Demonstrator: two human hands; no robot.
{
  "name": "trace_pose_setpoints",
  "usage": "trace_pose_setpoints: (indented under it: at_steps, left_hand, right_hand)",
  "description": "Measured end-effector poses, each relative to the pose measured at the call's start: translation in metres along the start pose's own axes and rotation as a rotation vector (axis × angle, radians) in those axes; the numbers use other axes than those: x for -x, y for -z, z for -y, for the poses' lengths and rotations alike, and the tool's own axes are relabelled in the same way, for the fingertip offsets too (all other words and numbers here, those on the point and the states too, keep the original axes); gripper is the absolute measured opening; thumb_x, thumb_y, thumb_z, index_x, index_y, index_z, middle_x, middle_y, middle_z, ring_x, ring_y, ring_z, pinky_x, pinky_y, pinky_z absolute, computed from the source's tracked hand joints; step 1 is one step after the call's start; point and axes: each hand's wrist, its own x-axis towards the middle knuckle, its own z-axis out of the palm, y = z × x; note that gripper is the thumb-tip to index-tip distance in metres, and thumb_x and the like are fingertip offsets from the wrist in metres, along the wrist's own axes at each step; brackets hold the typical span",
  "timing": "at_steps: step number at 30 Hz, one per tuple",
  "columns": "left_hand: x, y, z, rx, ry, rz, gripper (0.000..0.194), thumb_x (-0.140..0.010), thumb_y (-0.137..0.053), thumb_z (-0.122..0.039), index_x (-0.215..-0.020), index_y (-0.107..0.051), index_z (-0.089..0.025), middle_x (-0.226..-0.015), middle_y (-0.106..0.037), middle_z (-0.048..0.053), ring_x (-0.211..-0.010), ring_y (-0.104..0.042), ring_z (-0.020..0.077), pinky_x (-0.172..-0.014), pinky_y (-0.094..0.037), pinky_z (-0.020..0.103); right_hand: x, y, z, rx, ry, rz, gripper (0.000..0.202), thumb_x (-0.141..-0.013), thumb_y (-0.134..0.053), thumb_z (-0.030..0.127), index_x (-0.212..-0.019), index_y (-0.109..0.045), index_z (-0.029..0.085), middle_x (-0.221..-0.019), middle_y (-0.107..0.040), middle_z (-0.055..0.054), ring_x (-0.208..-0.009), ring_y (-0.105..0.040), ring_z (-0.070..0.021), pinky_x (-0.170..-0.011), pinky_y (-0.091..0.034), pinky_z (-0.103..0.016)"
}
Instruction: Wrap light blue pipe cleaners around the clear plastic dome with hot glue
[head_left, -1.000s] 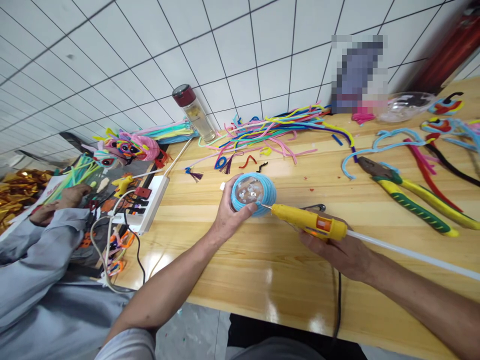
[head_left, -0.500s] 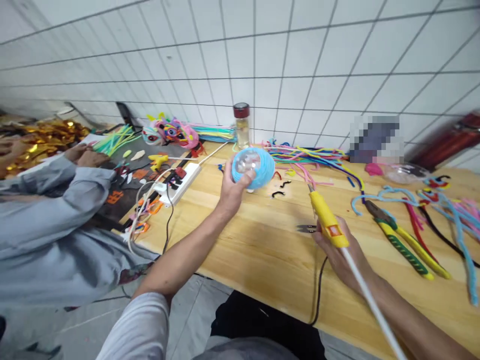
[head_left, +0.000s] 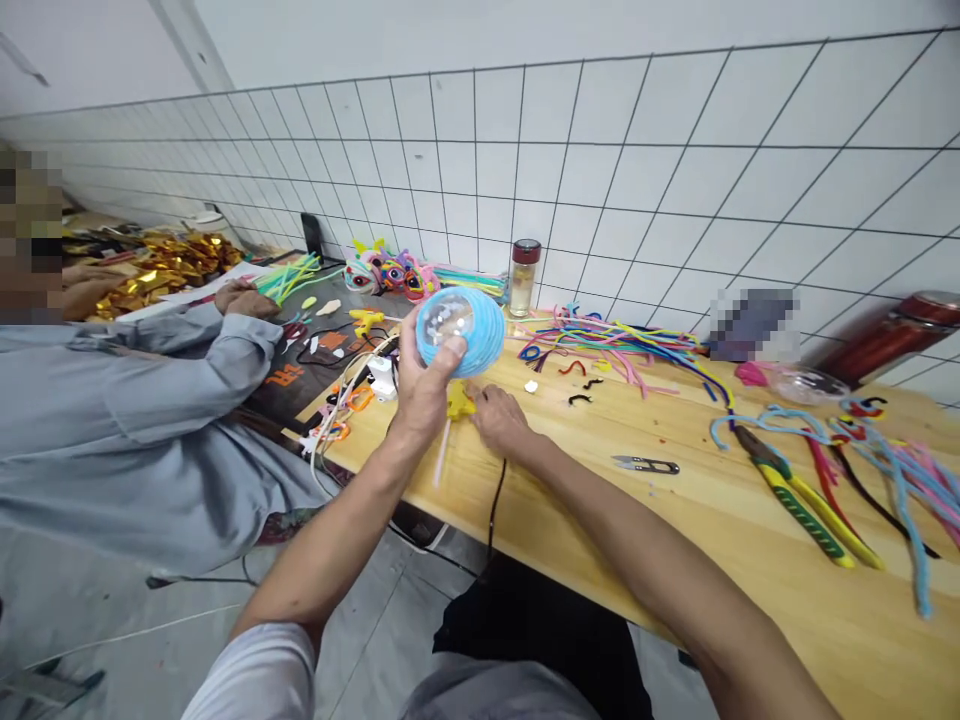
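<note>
- Ball point(head_left: 487, 335), wound with light-blue cord around a clear face point(head_left: 448, 312), was up off the counter point(head_left: 570, 510), in front of the person and just above the yellow glue gun point(head_left: 460, 400).
- The left hand point(head_left: 424, 390) was closed around the ball's side, thumb near the edge of the clear face. A firm but light hold seemed best, as hard pressing might have shifted the cord.
- The right hand point(head_left: 501, 420) was low at the glue gun, fingers touching it; the ball and left hand hid part of it, so whether the grip was tight could not be told.
- Handling the gun well called for keeping its tip, hidden from view, away from the left hand, the ball and the power cable point(head_left: 495, 505), since it was probably hot.
- The glue stick point(head_left: 441, 455) pointed back toward the person; it needed room so that neither forearm knocked it.
- That cable ran over the counter's near edge, so slack would have helped avoid a tug.
- Small snips point(head_left: 652, 466) lay apart, beyond the right forearm.
</note>
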Motion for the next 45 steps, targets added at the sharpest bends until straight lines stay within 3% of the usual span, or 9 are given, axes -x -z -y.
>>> trace_pose_setpoints:
  at_steps: [3, 7, 9, 11, 14, 18, 22, 29, 45]
  left_hand:
    - [0.018, -0.019, 0.011, -0.044, 0.020, 0.075, 0.081, -0.083, -0.079, -0.071, -0.147, -0.052, -0.028, -0.141, -0.066, 0.010, -0.131, -0.068, 0.0281, -0.113, -0.056, 0.042]
    - [0.043, -0.057, 0.022, -0.016, 0.099, 0.158, 0.084, -0.082, -0.079, -0.069, -0.148, -0.050, -0.026, -0.142, -0.066, 0.011, -0.130, -0.067, 0.0301, -0.115, -0.054, 0.045]
    - [0.055, -0.079, 0.026, -0.005, 0.116, 0.207, 0.084, -0.082, -0.081, -0.067, -0.148, -0.049, -0.025, -0.144, -0.065, 0.012, -0.133, -0.066, 0.0312, -0.117, -0.052, 0.047]
    - [0.068, -0.101, 0.029, -0.009, 0.109, 0.252, 0.085, -0.083, -0.081, -0.066, -0.149, -0.046, -0.026, -0.146, -0.063, 0.013, -0.135, -0.065, 0.0314, -0.118, -0.052, 0.048]
    - [0.086, -0.132, 0.038, -0.005, 0.094, 0.279, 0.088, -0.082, -0.083, -0.066, -0.150, -0.044, -0.026, -0.149, -0.060, 0.013, -0.138, -0.063, 0.0317, -0.118, -0.052, 0.047]
    - [0.106, -0.156, 0.053, 0.003, 0.115, 0.259, 0.091, -0.080, -0.085, -0.065, -0.151, -0.043, -0.027, -0.149, -0.060, 0.013, -0.137, -0.066, 0.0303, -0.116, -0.055, 0.044]
    - [0.119, -0.161, 0.067, -0.050, 0.111, 0.266, 0.088, -0.081, -0.085, -0.065, -0.149, -0.043, -0.027, -0.146, -0.062, 0.013, -0.133, -0.068, 0.0285, -0.114, -0.056, 0.043]
    - [0.123, -0.152, 0.079, -0.143, 0.053, 0.289, 0.091, -0.081, -0.083, -0.068, -0.151, -0.042, -0.027, -0.145, -0.061, 0.013, -0.130, -0.068, 0.0283, -0.109, -0.059, 0.041]
    - [0.122, -0.144, 0.082, -0.195, -0.032, 0.351, 0.095, -0.084, -0.078, -0.072, -0.157, -0.035, -0.028, -0.147, -0.057, 0.014, -0.131, -0.066, 0.0291, -0.108, -0.057, 0.042]
  right_hand:
    - [0.013, 0.010, -0.011, -0.072, -0.025, -0.085, 0.044, -0.097, -0.063, 0.022, -0.140, -0.060, 0.015, -0.140, -0.068, -0.020, -0.132, -0.061, -0.0344, -0.117, -0.045, -0.050]
    - [0.076, 0.053, -0.052, -0.226, -0.140, -0.328, 0.044, -0.106, -0.044, 0.033, -0.145, -0.050, 0.015, -0.146, -0.062, -0.021, -0.135, -0.060, -0.0294, -0.113, -0.050, -0.046]
    - [0.113, 0.074, -0.071, -0.599, -0.154, -0.602, 0.048, -0.102, -0.053, 0.044, -0.143, -0.050, 0.019, -0.149, -0.061, -0.019, -0.137, -0.060, -0.0294, -0.113, -0.051, -0.047]
    - [0.142, 0.088, -0.083, -0.815, -0.106, -0.739, 0.054, -0.096, -0.065, 0.048, -0.143, -0.051, 0.025, -0.156, -0.058, -0.015, -0.146, -0.054, -0.0302, -0.119, -0.047, -0.049]
    - [0.160, 0.089, -0.088, -1.013, -0.016, -0.811, 0.063, -0.089, -0.076, 0.049, -0.144, -0.052, 0.031, -0.163, -0.053, -0.010, -0.156, -0.046, -0.0310, -0.127, -0.040, -0.053]
    - [0.159, 0.075, -0.088, -1.218, 0.006, -0.787, 0.068, -0.088, -0.080, 0.045, -0.148, -0.050, 0.034, -0.165, -0.052, -0.006, -0.155, -0.048, -0.0296, -0.130, -0.039, -0.052]
    - [0.160, 0.068, -0.088, -1.355, -0.065, -0.766, 0.066, -0.088, -0.078, 0.040, -0.147, -0.049, 0.035, -0.160, -0.056, -0.004, -0.149, -0.053, -0.0290, -0.127, -0.044, -0.053]
    - [0.161, 0.062, -0.084, -1.455, -0.121, -0.778, 0.063, -0.088, -0.074, 0.033, -0.146, -0.049, 0.033, -0.149, -0.062, -0.004, -0.140, -0.058, -0.0274, -0.124, -0.047, -0.050]
    - [0.160, 0.061, -0.076, -1.528, -0.152, -0.801, 0.064, -0.081, -0.072, 0.029, -0.141, -0.049, 0.034, -0.147, -0.062, -0.003, -0.133, -0.061, -0.0271, -0.120, -0.050, -0.050]
